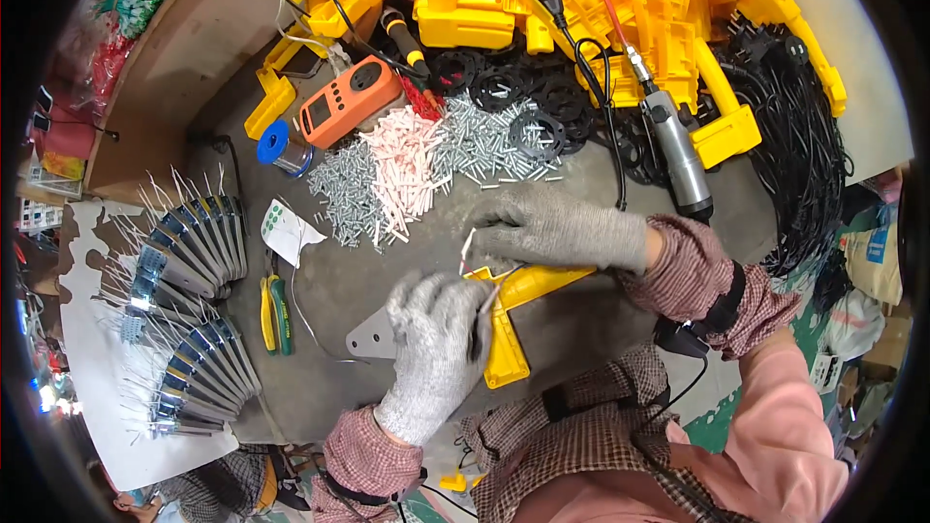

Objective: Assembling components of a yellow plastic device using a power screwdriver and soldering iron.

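My left hand (436, 339), in a grey glove, curls over the end of a grey metal plate (373, 337) with holes; its tapered tip sticks out to the left. Beside those fingers lies an angled yellow plastic housing (506, 353), touching them at its corner. My right hand (557, 228), gloved too, is closed above the housing's long arm. From its fingertips a thin white wire (467, 247) with a reddish part hangs toward the housing corner. The fingers hide how the wire meets the plate.
Beyond my hands lie silver screws (484, 140), pale pink sleeves (407, 155), an orange meter (349, 102) and yellow housings (465, 10). A power screwdriver (678, 155) and black cords (799, 145) lie right. Left are pliers (275, 315), a solder spool (284, 149) and wired metal plates (208, 368).
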A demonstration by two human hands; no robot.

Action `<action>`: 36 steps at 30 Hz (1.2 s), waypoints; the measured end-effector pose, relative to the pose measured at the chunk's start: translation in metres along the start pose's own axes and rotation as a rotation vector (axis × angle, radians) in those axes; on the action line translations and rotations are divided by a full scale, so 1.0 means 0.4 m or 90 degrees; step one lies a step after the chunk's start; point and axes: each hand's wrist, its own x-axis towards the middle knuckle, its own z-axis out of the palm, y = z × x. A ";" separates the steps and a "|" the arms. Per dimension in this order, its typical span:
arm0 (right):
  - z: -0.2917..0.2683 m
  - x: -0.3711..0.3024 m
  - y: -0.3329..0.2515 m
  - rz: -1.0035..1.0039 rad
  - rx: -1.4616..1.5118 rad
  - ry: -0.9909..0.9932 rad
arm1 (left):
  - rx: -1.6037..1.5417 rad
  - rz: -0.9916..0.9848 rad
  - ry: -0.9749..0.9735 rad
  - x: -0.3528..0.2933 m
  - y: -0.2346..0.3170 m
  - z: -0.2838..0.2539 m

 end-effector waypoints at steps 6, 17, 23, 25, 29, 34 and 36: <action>-0.086 0.299 -0.042 0.036 -0.581 0.133 | -0.024 0.017 -0.034 -0.069 -0.019 -0.009; -0.143 0.373 -0.043 0.303 -0.567 0.068 | -0.011 -0.015 0.019 -0.105 -0.035 0.020; -0.122 0.148 -0.188 0.148 -0.412 0.124 | 0.007 -0.032 0.046 -0.152 -0.057 0.048; -0.075 0.036 -0.250 0.043 -0.268 0.138 | 0.018 -0.017 0.046 -0.155 -0.051 0.049; 0.020 -0.058 -0.189 -0.096 -0.005 0.087 | 0.016 -0.007 0.040 -0.139 -0.045 0.038; 0.037 -0.044 -0.139 -0.099 -0.067 0.016 | 0.030 -0.002 0.023 -0.135 -0.057 0.041; 0.046 -0.034 -0.141 -0.056 -0.028 0.025 | 0.035 -0.004 0.023 -0.133 -0.056 0.042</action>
